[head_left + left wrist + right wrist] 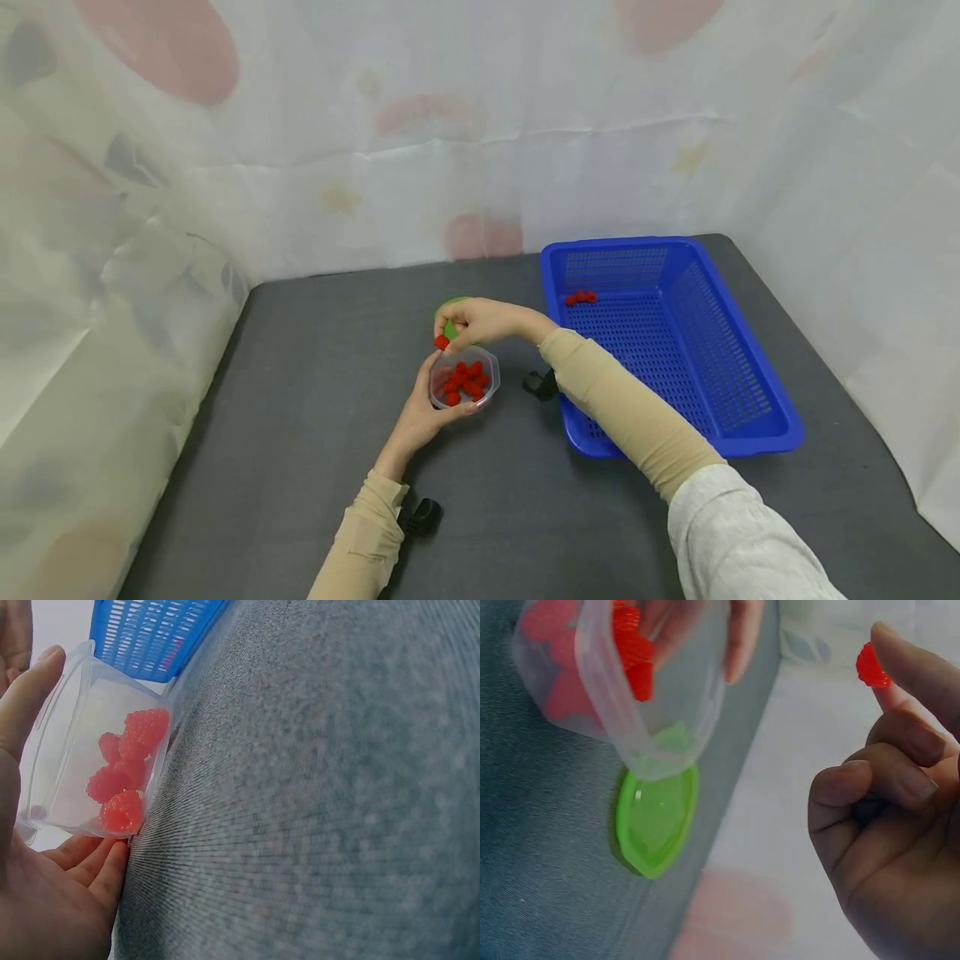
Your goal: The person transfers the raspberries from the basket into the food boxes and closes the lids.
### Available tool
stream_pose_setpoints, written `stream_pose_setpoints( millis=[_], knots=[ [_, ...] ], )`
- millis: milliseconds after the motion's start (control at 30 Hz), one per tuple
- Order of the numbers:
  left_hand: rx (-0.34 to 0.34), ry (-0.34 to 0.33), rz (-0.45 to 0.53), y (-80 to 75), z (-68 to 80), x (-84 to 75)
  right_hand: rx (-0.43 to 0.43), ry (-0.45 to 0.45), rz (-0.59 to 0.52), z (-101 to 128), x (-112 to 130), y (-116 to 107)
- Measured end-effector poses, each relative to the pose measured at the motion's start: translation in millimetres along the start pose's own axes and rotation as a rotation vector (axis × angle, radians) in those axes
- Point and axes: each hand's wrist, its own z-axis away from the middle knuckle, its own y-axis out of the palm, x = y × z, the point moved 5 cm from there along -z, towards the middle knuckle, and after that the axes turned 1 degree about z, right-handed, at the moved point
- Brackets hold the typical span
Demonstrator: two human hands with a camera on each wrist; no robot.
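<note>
**Raspberry pinched above the cup**

The left hand [422, 417] grips a clear cup [464, 377] of red raspberries [465, 382] on the grey tabletop [300, 400], fingers [82, 855] curled round its wall. The right hand [480, 321] hovers just above the cup, its fingers [919, 667] pinching one raspberry [442, 342]. A green lid [656, 817] lies beside the cup. A blue basket [750, 400] to the right holds a few berries [581, 297].
</note>
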Motion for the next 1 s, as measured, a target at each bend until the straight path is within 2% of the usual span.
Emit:
stream_pose_setpoints(
  millis=[100, 300, 467, 700, 800, 1000],
  knots=[
    [-0.014, 0.019, -0.001, 0.1, -4.5, 10.2, 0.03, 0.03, 0.019, -3, -6, 6],
    [-0.032, 0.035, -0.021, -1.0, -4.6, 10.2, 0.064, 0.092, 0.088, -6, -11, 14],
    [-0.012, 0.013, 0.0, -0.7, -1.1, 0.7, 0.096, 0.121, 0.079, -7, -15, 22],
    [-0.002, 0.002, -0.018, 0.1, 7.8, -17.8, 0.147, 0.145, 0.14, -7, -19, 32],
    [-0.008, 0.007, -0.011, 0.0, 4.3, -11.7, 0.164, 0.152, 0.152, -8, -20, 34],
    [-0.042, 0.008, -0.014, -0.8, -4.7, 10.2, 0.191, 0.165, 0.157, -8, -22, 38]
  ],
)
